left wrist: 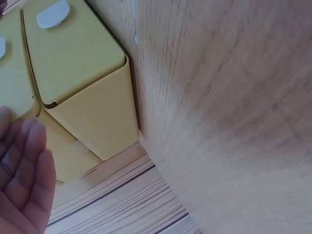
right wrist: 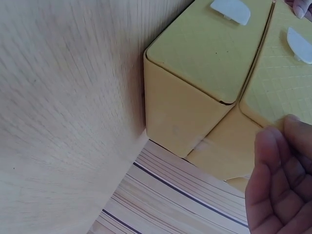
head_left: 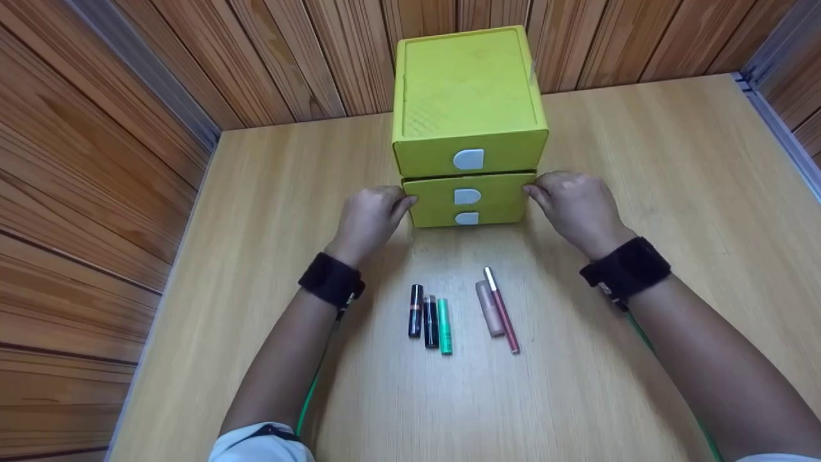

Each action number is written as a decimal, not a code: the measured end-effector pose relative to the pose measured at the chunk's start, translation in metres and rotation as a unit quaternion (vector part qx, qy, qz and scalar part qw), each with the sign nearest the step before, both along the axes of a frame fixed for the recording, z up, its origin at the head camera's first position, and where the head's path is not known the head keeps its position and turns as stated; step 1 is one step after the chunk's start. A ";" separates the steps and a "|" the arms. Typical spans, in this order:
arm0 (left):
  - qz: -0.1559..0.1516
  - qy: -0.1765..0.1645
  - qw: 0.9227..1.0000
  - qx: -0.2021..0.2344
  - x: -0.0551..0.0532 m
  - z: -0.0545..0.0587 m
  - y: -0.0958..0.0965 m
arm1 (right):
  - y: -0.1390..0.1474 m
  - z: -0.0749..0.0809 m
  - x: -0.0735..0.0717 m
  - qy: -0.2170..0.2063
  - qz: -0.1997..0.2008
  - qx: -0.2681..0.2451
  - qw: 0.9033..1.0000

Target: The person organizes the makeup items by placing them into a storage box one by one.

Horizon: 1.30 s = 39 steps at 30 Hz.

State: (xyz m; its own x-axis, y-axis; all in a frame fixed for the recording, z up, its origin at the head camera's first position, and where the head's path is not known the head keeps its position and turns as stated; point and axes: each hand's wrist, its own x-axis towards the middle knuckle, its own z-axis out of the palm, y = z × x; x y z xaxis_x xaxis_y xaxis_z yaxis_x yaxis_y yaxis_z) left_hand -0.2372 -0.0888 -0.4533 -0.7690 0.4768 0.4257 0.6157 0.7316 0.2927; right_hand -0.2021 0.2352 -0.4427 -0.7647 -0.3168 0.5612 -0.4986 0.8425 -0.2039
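Observation:
A yellow-green drawer unit (head_left: 471, 83) stands against the back wall, with three drawers stacked one above another. Its middle drawer (head_left: 436, 196) has its front a little proud of the drawer above. At the left edge of that front, my left hand (head_left: 369, 221) pinches the drawer, thumb on the face and fingers at the side. My right hand (head_left: 580, 208) pinches the opposite edge the same way. White tabs mark each front, such as the top tab (head_left: 468, 159). In the left wrist view, the bottom drawer (left wrist: 73, 53) sits flush in its frame.
In front of the unit lie two black cosmetic tubes, one the left tube (head_left: 415, 311), beside a green tube (head_left: 444, 327). Further right, a slim dark-red tube (head_left: 503, 314) rests against a pale pink tube (head_left: 489, 308). Wood-panelled walls (head_left: 269, 58) border the table (head_left: 673, 192).

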 end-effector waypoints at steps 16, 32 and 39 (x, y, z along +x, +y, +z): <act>0.050 -0.021 0.998 0.025 -0.003 0.001 0.006 | -0.005 0.002 0.001 0.017 -0.054 0.023 0.998; 0.088 -0.070 0.988 0.103 0.005 -0.015 0.005 | -0.033 -0.022 0.013 -0.066 -0.014 -0.005 0.998; 0.119 -0.117 0.976 0.139 0.009 -0.026 0.009 | -0.054 -0.038 0.010 -0.124 0.013 0.003 0.992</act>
State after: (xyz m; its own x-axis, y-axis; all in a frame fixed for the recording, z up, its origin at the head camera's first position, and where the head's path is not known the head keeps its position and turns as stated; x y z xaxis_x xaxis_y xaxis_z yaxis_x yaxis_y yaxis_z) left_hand -0.2282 -0.0801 -0.4789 -0.9358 0.1645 0.3117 0.3302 0.7184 0.6123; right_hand -0.1922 0.1814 -0.4811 -0.8706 -0.3410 0.3546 -0.4553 0.8315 -0.3183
